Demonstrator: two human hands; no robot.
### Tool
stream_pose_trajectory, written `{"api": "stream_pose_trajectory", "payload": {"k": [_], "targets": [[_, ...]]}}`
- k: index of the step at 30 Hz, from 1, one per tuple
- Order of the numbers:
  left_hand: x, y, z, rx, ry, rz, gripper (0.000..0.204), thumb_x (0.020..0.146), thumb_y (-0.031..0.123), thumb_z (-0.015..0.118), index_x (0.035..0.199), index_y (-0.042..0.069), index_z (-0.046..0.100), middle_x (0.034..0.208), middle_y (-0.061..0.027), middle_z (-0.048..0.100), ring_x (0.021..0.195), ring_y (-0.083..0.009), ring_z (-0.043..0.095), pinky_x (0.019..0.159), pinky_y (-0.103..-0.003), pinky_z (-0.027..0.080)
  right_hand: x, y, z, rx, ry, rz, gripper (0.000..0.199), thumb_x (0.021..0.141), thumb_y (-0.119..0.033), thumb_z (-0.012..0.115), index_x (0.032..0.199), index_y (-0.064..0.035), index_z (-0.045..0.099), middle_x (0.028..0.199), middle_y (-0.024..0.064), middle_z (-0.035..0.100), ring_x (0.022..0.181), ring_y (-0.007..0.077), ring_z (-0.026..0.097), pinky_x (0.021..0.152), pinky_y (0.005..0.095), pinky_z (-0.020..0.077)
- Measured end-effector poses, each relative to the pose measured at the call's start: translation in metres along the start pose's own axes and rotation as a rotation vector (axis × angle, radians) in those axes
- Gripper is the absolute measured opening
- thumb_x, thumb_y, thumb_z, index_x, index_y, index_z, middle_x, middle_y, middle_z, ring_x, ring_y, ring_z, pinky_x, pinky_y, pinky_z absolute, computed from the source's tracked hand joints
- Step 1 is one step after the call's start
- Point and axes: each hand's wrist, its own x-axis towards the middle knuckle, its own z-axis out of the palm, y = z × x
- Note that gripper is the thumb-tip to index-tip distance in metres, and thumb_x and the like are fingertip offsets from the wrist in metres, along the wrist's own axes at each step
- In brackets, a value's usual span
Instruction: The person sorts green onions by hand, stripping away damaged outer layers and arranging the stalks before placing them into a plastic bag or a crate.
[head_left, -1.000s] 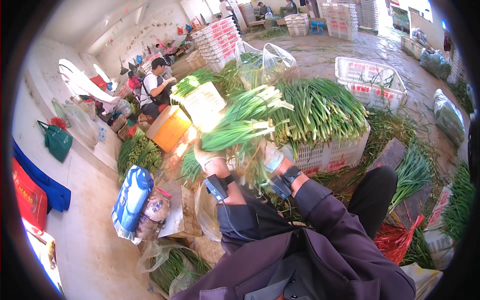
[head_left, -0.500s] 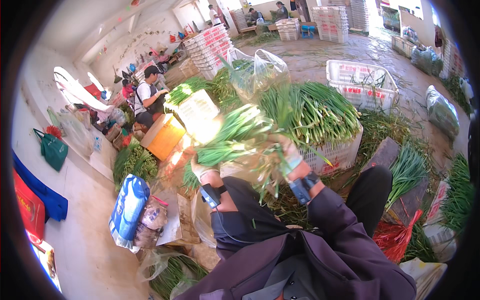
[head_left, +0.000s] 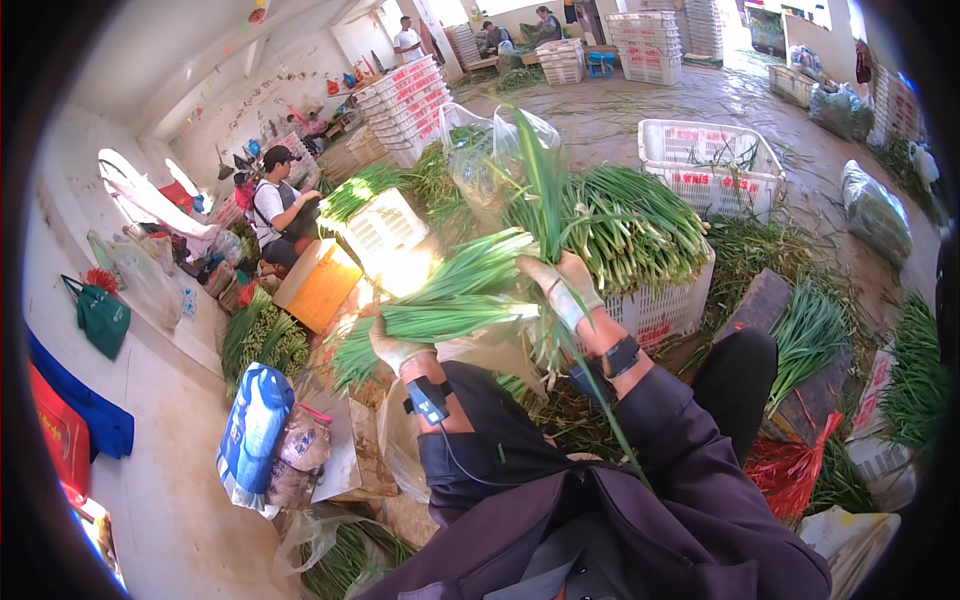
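My left hand (head_left: 395, 348), in a pale glove, is closed around a bunch of garlic chives (head_left: 460, 312). The leaves point left and the whitish stem ends point right. Closed in my gloved right hand (head_left: 562, 287), just beside those ends, is a tuft of loose chive leaves (head_left: 541, 190). Some of it stands up above the fist, and stray strands hang below it. Beyond my right hand, a big heap of chives (head_left: 640, 225) fills a white plastic crate (head_left: 668, 305). A device is strapped to each wrist.
An empty-looking white crate (head_left: 712, 185) stands at the back right. Left of centre are an orange box (head_left: 318, 285), a sunlit crate (head_left: 385, 228) and a seated person (head_left: 280, 205). Chives lie on a board (head_left: 800, 350) at right, near red ties (head_left: 795, 470). Stalk litter covers the floor.
My right hand, blurred before, is now sharp and slightly further left, with leaves standing upright above it. The left hand keeps its bunch and has shifted slightly left. The view has turned a little.
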Motion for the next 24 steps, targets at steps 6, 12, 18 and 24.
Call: {"api": "stream_pose_trajectory", "payload": {"k": [6, 12, 18, 24], "targets": [[0.023, 0.025, -0.026, -0.039, -0.05, 0.057, 0.029, 0.093, 0.019, 0.053, 0.117, 0.006, 0.066, 0.117, -0.012, 0.068, 0.106, -0.0314, 0.065, 0.098, -0.05, 0.052, -0.001, 0.025, -0.027, 0.057, 0.078, 0.063, 0.033, 0.09, -0.03, 0.076, 0.108, -0.0028, 0.073, 0.092, 0.0051, 0.073, 0.08, 0.0134, 0.065, 0.071, 0.0284, 0.05], [0.001, 0.01, -0.013, -0.012, 0.017, -0.087, 0.035, 0.09, 0.024, 0.054, 0.113, 0.0, 0.067, 0.113, -0.0171, 0.07, 0.106, -0.0366, 0.065, 0.099, -0.055, 0.05, -0.006, 0.016, -0.057, 0.388, 0.234, 0.061, 0.023, 0.091, -0.022, 0.075, 0.104, -0.0034, 0.071, 0.082, 0.0033, 0.068, 0.061, 0.0125, 0.062, 0.054, 0.0281, 0.0508], [0.015, 0.034, -0.024, -0.037, -0.062, -0.135, 0.038, 0.096, 0.029, 0.054, 0.12, 0.001, 0.065, 0.117, -0.0166, 0.069, 0.109, -0.0347, 0.065, 0.099, -0.05, 0.052, -0.013, 0.003, -0.051, 0.416, 0.354, 0.053, 0.025, 0.096, -0.027, 0.069, 0.109, -0.0053, 0.07, 0.08, 0.0031, 0.066, 0.06, 0.0147, 0.062, 0.053, 0.0271, 0.0512], [-0.008, -0.022, -0.025, 0.444, -0.396, -0.248, 0.05, 0.097, 0.028, 0.058, 0.136, -0.005, 0.059, 0.13, -0.0187, 0.066, 0.118, -0.036, 0.063, 0.104, -0.049, 0.05, -0.048, 0.011, -0.053, -0.164, -0.158, -0.124, 0.037, 0.107, -0.022, 0.051, 0.132, 0.0003, 0.066, 0.126, 0.0118, 0.071, 0.113, 0.0208, 0.066, 0.1, 0.0333, 0.0491]]}}
